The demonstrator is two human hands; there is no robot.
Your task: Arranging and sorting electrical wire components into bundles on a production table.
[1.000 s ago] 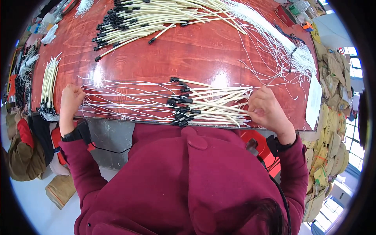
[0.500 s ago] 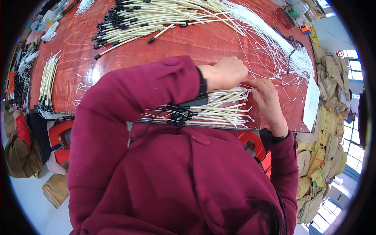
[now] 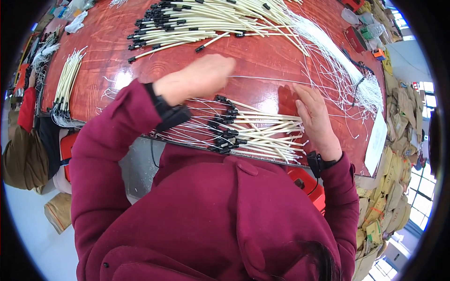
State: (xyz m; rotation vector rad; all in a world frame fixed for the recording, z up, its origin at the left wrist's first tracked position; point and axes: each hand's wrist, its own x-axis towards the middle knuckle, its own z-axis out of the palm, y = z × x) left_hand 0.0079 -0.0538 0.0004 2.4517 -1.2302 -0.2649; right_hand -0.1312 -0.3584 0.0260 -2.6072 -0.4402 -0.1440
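Note:
My left hand (image 3: 204,77) is closed on one end of a thin white cord (image 3: 265,77), held over the middle of the red table. The cord runs taut to the right, past the fingertips of my right hand (image 3: 316,114). That hand's fingers are stretched out, the thumb apart from them, beside a pile of cream-coloured tubes (image 3: 269,124) with black end pieces. This pile lies along the near table edge, knotted white cord tips at its right end and loose cords (image 3: 187,126) trailing left under my left wrist.
A large heap of similar cream tubes (image 3: 225,23) covers the far table (image 3: 164,75). A tied bundle of white cords (image 3: 365,91) lies at right beside a white paper (image 3: 376,143). At left sits a smaller tube bundle (image 3: 69,84). Stacked sacks (image 3: 398,178) stand beyond the right edge.
My left hand has swept left, away from my right hand, drawing the white cord out across the table. My right hand's fingers have straightened near the same place.

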